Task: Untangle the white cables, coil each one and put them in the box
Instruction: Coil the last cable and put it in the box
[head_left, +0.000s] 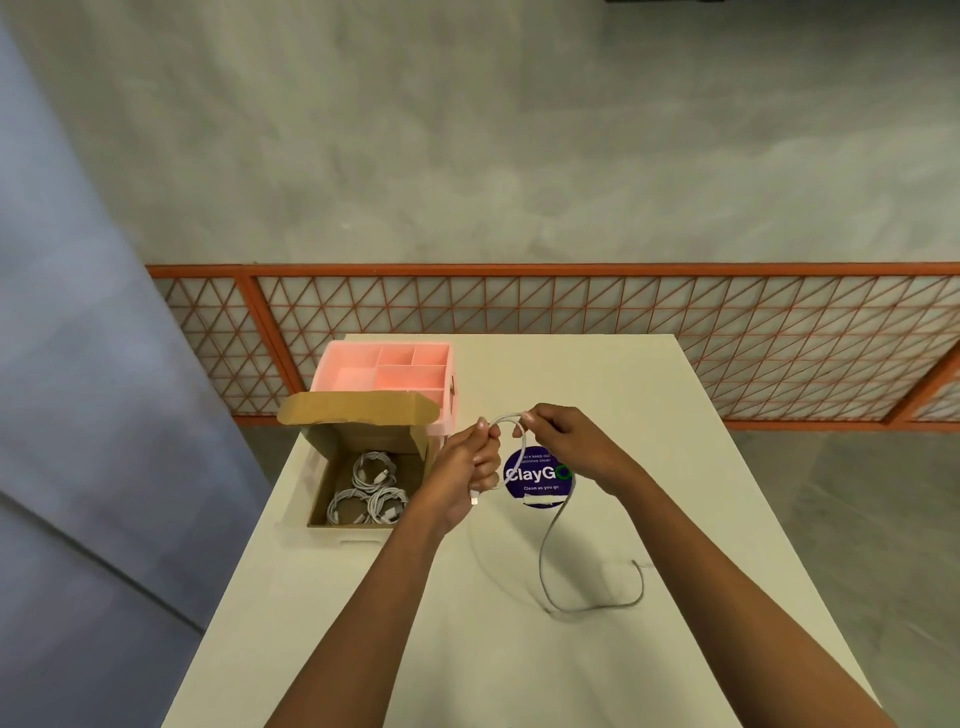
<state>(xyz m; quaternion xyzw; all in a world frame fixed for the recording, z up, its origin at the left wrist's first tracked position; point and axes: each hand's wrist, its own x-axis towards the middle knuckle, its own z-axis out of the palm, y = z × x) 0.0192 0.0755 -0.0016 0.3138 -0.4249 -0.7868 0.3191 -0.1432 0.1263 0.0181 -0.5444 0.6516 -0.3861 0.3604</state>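
1. Supporting everything is a long cream-white rectangular table, its long axis running away from the person.
2. Sitting on the far left of the table is a pink plastic divided organiser tray; touching its near side is an open brown cardboard box, flap raised.
3. Lying inside the box are three coiled white cables, packed close together.
4. Lying flat on the table just right of the box is a round purple sticker printed "ClayGo".
5. Trailing from the hands is the loose white cable. Its free length is dropping from the right hand toward the person, curving across the table to the right and ending in a hooked tail near the person's side.
6. Closing around one end of the cable is the left hand, a small connector showing below the fist.
7. Pinching the cable with thumb and forefinger is the right hand, forming a first small loop between the two hands, above the table.
8. Judgement: the slack is lying nearer the right hand, so that hand is better placed to feed; the box is lying left, nearer the left hand.
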